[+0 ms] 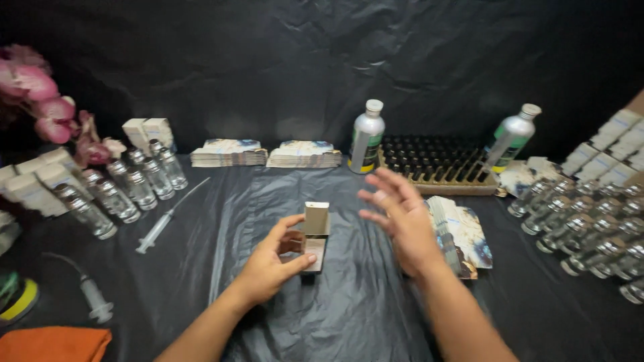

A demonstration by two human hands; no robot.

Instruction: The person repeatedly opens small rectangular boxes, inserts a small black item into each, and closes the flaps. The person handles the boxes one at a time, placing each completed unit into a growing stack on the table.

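Note:
My left hand (268, 265) grips a small tan cardboard box (314, 234) with its top flap standing open, low over the black sheet in the middle of the table. Its thumb and fingers pinch the box's left side. My right hand (402, 224) hovers just to the right of the box with fingers spread, holding nothing, slightly blurred. Right behind that hand lies a fanned stack of printed flat cartons (463, 238).
Clear glass bottles (127, 191) line up at the left and more of them (590, 228) at the right. Two silver bottles (367, 137) (511, 137) flank a tray of dark caps (436, 167). A syringe (164, 220), flat carton stacks (229, 153), pink flowers (40, 100) and an orange cloth (54, 343) sit around.

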